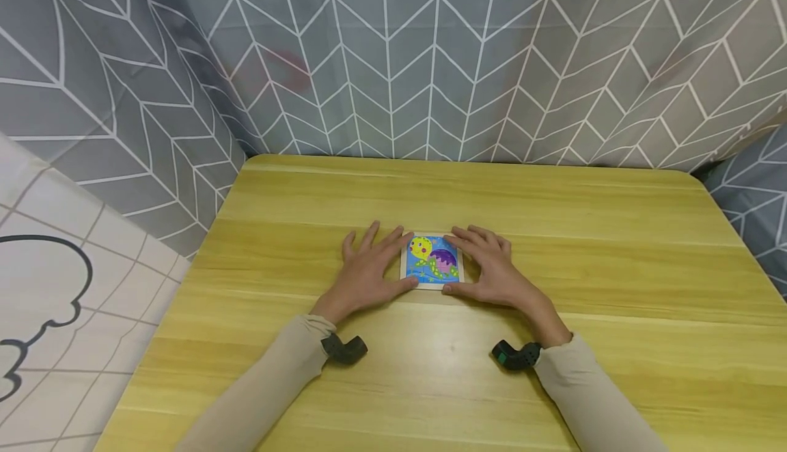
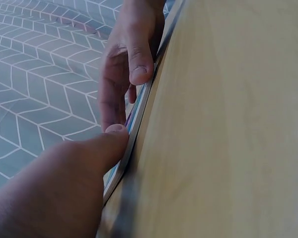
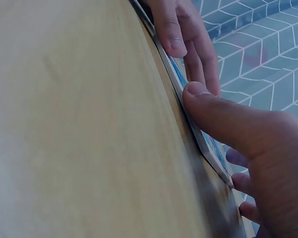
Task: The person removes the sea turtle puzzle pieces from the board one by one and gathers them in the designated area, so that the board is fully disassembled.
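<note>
A small square jigsaw puzzle with a pale border lies picture side up on the wooden table. Its picture shows a yellow-headed turtle with a purple shell on blue. My left hand holds its left side, thumb at the near edge and index finger at the far left corner. On the other side my right hand holds it the same way. In the left wrist view the puzzle appears as a thin slab under both thumbs. The right wrist view shows the right thumb on the near edge; some fingertips are hidden.
The light wooden table has rounded far corners. A grey curtain with white lines hangs behind it. White cloth with a grid pattern lies to the left. Dark wrist devices sit at both cuffs.
</note>
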`<state>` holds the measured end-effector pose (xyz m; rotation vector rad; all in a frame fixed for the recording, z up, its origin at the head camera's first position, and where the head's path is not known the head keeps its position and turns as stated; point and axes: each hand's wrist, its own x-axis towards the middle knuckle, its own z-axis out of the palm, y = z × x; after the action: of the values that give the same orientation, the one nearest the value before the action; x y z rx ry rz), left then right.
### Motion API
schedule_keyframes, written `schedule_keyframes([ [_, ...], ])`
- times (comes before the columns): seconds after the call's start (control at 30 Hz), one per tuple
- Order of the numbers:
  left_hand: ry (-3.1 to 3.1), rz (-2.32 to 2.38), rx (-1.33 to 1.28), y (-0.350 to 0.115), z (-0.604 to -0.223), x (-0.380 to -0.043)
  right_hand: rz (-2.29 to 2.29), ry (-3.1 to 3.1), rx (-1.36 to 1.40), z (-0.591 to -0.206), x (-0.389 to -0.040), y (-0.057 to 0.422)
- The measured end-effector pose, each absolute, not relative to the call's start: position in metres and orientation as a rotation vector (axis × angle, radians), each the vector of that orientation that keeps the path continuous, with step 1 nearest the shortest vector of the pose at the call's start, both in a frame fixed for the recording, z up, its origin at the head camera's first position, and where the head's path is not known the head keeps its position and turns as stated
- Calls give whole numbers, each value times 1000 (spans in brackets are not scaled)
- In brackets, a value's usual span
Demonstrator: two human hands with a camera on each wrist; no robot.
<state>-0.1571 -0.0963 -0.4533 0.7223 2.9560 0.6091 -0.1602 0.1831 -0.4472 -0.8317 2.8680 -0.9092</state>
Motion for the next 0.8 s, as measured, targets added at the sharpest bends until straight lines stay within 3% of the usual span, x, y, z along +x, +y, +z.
schedule_keyframes([
  [0.8,3045,554,847,-84,-458,-147,-900,2917,-825,-454,-160,184],
])
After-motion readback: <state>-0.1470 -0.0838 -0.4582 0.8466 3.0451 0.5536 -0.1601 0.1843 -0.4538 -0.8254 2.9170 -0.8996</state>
